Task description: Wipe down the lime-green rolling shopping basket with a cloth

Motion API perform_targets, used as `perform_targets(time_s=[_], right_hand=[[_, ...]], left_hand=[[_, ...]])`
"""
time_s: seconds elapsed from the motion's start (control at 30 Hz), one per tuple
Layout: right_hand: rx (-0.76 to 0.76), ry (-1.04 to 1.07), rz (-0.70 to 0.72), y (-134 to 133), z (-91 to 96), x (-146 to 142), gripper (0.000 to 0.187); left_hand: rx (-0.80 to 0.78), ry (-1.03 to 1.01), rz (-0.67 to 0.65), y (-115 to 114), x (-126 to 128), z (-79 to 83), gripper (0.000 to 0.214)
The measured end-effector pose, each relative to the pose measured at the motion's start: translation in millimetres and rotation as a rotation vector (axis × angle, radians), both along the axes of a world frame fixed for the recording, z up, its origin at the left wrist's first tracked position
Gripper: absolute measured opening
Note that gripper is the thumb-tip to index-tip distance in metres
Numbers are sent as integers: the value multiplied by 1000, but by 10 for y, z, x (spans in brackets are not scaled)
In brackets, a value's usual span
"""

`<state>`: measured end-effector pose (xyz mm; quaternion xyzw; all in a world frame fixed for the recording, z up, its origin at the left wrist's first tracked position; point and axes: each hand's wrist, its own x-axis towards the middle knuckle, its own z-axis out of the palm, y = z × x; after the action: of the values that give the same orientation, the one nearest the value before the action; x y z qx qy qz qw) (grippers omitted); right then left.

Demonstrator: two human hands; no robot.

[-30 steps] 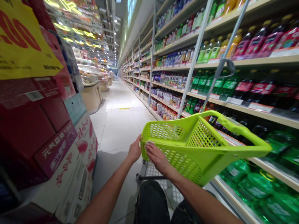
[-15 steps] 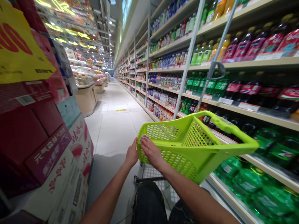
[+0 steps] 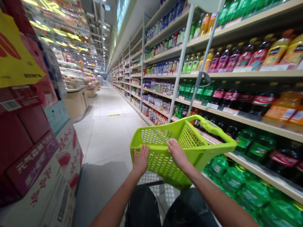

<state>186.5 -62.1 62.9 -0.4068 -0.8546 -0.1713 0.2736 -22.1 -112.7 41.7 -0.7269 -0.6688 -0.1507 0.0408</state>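
A lime-green shopping cart (image 3: 153,131) stands in front of me, its perforated basket turned sideways and its handle to the right. My left hand (image 3: 140,160) lies against the near side of the basket, fingers extended up to the rim and thumb apart. Farther right along that same rim is my right hand (image 3: 177,153). Its fingers are bent over the edge and pressed on a small white wipe (image 3: 168,142), mostly hidden beneath them. The visible part of the basket holds nothing.
Shelves of bottled drinks (image 3: 236,96) line the right side, close to the cart handle. Stacked drink cartons (image 3: 35,164) stand at left, under a yellow sign (image 3: 19,56). A tiled aisle (image 3: 106,126) runs ahead past a wooden display counter (image 3: 74,104).
My right hand has slid right along the near rim from the front corner. My left hand has left that corner for the near side. The view has shifted slightly right.
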Motion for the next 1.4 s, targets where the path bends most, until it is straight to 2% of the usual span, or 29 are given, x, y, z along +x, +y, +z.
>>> perform_targets(time_s=[0.1,0.17,0.23,0.3,0.4,0.5,0.57,0.63,0.7,0.83,0.9,0.97,1.1,1.17,1.4], right_hand=[[30,-31,88,-51,-104,-239,25],[40,-49,106,-66,-106,-200,24],[44,-47,80,-69,-27,73,25],[58,-12,19,-64,103,467,26],[88,79,-73,-74,253,871,28],[82,91,-42,-120,227,802,27],[76,62,22,-152,170,664,26],[84,55,55,-181,170,677,26],[105,65,33,-209,263,936,27],[220,130,-152,-267,592,1772,29],[273,197,-252,-292,669,1951,31],[261,216,-248,-305,619,1833,32],[136,105,-7,-287,364,1237,28],[138,91,33,-283,327,1155,27],[291,247,-193,-288,527,1825,30]], left_hand=[[-4,19,28,-28,119,36,58],[4,35,31,-44,118,52,58],[2,39,48,-52,107,60,58],[7,32,66,-49,139,55,59],[28,28,2,-27,316,35,62],[39,29,-128,-8,563,30,65],[36,28,-157,-8,676,42,65],[31,32,-156,-17,716,60,66],[24,39,-156,-30,706,75,68],[12,41,-127,-44,708,79,69],[7,38,-108,-46,757,77,68],[8,39,-122,-47,819,77,68],[27,50,-181,-45,867,74,68],[30,53,-170,-37,830,66,68],[24,36,-120,-27,745,43,67]])
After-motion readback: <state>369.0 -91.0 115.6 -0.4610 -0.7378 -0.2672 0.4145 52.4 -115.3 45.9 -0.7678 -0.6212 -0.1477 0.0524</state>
